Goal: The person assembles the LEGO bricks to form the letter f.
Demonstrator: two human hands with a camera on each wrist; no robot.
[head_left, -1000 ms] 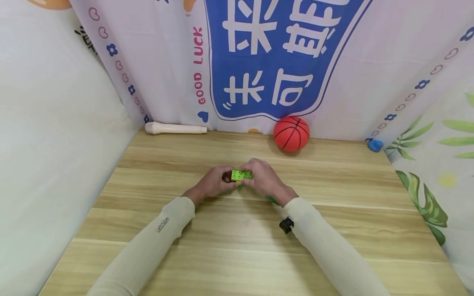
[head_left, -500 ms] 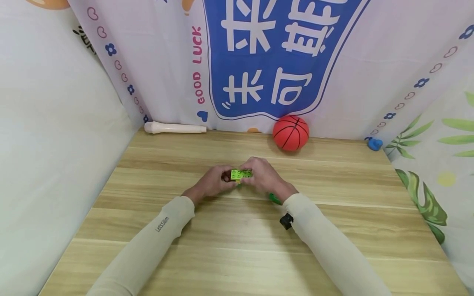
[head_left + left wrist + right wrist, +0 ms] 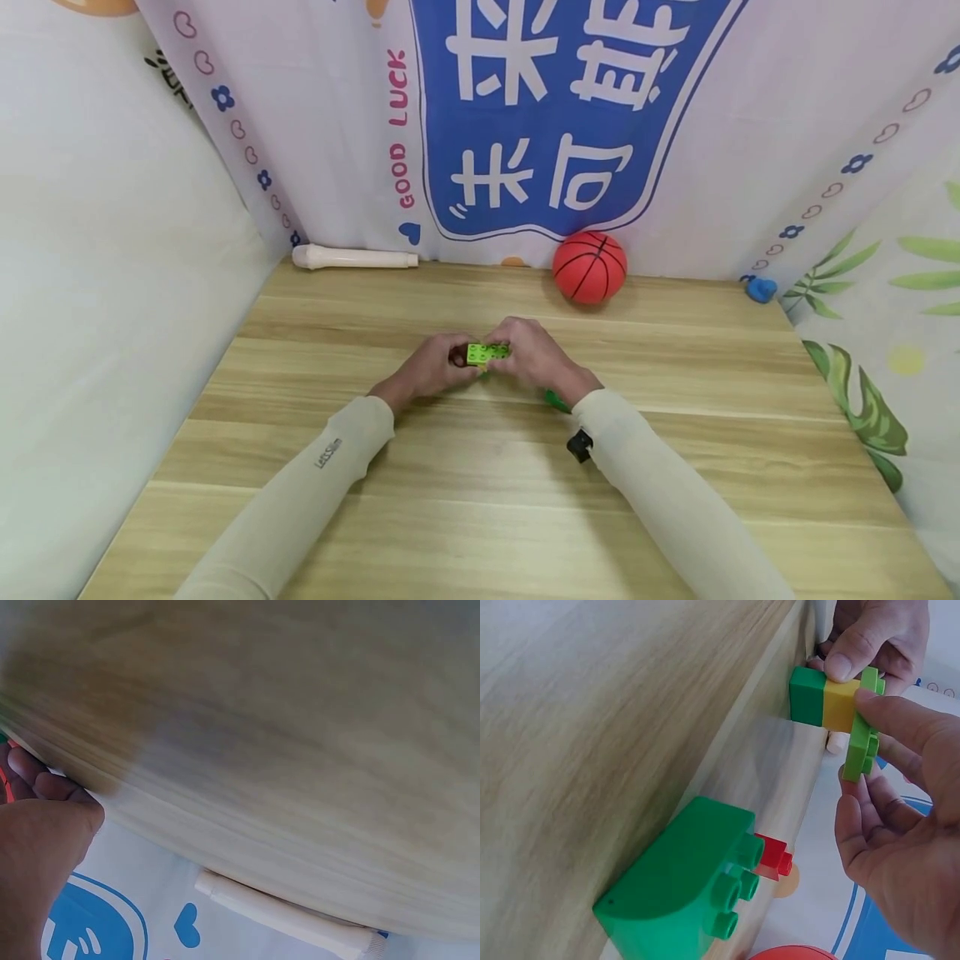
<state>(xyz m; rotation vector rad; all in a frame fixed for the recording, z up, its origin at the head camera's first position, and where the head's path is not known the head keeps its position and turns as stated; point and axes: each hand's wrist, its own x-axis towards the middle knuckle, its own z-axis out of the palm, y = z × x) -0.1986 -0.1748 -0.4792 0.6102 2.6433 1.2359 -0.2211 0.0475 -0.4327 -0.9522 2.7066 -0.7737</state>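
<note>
Both hands meet over the middle of the table around a small stack of toy building blocks. In the right wrist view, the stack has a dark green block [image 3: 806, 696], a yellow block [image 3: 840, 703] and a long lime green block [image 3: 861, 742] across its studded end. My left hand [image 3: 431, 367] grips the stack, its thumb lying on the yellow block. With thumb and fingers, my right hand [image 3: 531, 357] pinches the lime green block, which touches the yellow one. Most of the left fingers are hidden behind the stack.
A loose curved green block [image 3: 679, 877] lies by the right wrist, with a red block [image 3: 771, 855] beyond it. Along the back of the wooden table [image 3: 480, 517] are a white microphone-shaped object [image 3: 360, 258], a red basketball [image 3: 590, 268] and a small blue object [image 3: 762, 289].
Both hands keep their hold on the blocks almost without moving. The right wrist has shifted slightly, so more of the loose green block shows beside it in the head view.
</note>
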